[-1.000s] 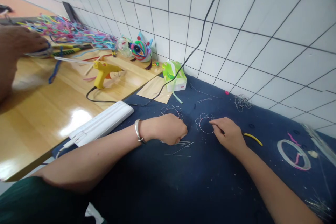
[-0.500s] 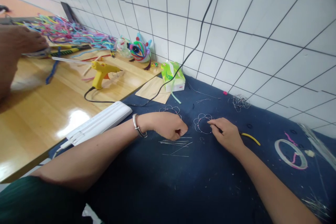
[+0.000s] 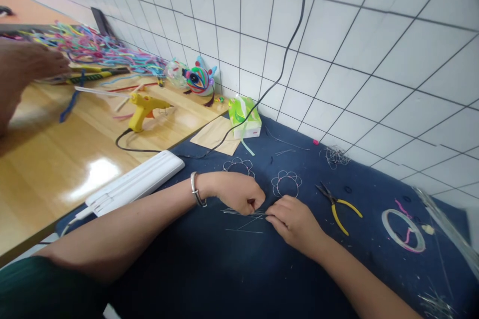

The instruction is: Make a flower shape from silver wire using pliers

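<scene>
My left hand [image 3: 239,193] is curled into a fist above the dark blue cloth; what it holds, if anything, is hidden. Beneath it lie several thin straight wires [image 3: 245,232]. The fingertips of my right hand [image 3: 295,222] are pinched together at the right ends of these wires. Just beyond the right hand, a flower-shaped wire ring [image 3: 286,175] with small pinkish beads lies flat. A similar wire ring [image 3: 238,161] is partly covered by my left hand. Pliers with yellow handles [image 3: 340,207] rest to the right of my right hand.
A yellow glue gun [image 3: 144,109] and a white power strip [image 3: 134,182] are at left; its black cord crosses toward the wall. A tissue pack [image 3: 245,117], a wire tangle [image 3: 336,156] and a clear ring-shaped roll [image 3: 389,244] lie around. Another person's hand [image 3: 32,67] is far left.
My right hand has left the beaded wire ring and moved down and left to the straight wires. The pliers now show fully. My left hand stays closed in nearly the same place.
</scene>
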The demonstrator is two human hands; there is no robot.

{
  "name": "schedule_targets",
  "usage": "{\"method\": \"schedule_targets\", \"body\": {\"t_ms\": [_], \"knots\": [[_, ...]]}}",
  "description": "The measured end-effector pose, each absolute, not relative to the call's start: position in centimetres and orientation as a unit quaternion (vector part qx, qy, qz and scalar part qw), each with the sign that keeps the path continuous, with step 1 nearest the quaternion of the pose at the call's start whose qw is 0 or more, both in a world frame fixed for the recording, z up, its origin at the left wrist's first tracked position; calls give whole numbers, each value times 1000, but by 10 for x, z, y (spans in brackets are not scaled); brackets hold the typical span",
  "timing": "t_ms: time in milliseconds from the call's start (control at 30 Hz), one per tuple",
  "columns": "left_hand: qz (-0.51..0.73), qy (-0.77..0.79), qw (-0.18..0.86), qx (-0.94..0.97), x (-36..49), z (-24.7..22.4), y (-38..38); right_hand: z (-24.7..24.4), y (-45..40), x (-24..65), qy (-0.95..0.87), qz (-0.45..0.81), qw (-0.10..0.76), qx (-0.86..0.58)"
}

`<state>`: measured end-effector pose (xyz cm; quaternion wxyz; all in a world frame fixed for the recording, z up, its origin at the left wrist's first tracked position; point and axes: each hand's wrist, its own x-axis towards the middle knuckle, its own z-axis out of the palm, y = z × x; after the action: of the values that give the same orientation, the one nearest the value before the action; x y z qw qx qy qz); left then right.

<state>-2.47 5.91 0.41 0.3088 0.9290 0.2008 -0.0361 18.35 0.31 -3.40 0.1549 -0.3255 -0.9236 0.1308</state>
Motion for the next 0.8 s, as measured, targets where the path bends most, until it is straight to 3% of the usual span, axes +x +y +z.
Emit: {"method": "schedule_targets", "body": {"t_ms": [367, 800], "knots": [[-49, 204, 327, 922, -26, 2, 59, -41, 7, 188, -932, 145, 143, -299], [-84, 229, 299, 922, -29, 11, 55, -35, 8, 186, -840, 277, 236, -402]]}}
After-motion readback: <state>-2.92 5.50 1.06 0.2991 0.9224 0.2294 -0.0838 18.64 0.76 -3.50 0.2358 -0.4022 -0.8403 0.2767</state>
